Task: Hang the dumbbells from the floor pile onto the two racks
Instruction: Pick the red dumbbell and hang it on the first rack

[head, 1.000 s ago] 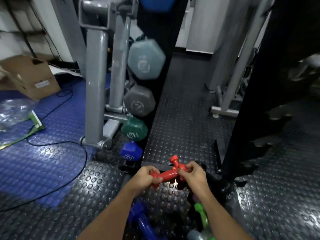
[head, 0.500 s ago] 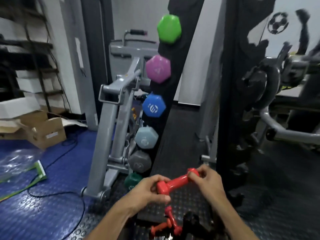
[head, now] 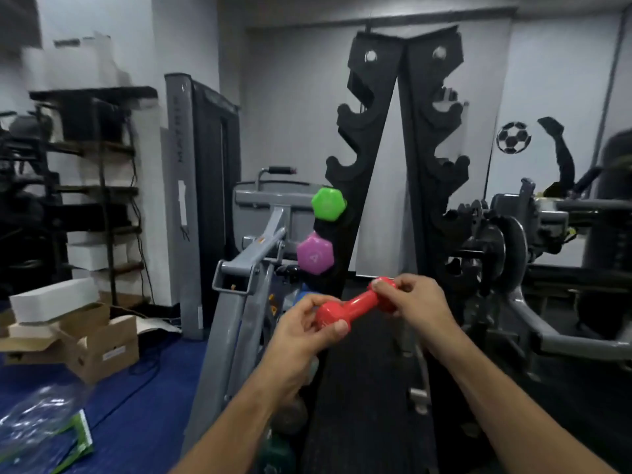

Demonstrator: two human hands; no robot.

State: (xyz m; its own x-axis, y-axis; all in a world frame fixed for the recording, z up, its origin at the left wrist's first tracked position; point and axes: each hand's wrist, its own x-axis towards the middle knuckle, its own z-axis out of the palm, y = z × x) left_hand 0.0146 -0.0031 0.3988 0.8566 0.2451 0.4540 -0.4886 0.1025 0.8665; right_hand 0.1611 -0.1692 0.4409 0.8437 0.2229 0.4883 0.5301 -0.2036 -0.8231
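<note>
I hold the red dumbbell [head: 355, 304] by both heads, left hand [head: 301, 331] and right hand [head: 417, 302] clamped. I should keep it level, raising it into an empty rack [head: 355, 131] notch above the green dumbbell [head: 329, 204].

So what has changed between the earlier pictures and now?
Both hands, left and right, lifted the red dumbbell from above the floor pile up towards the rack. The grip on its two ends stayed; the green and pink dumbbells hang as before.
</note>
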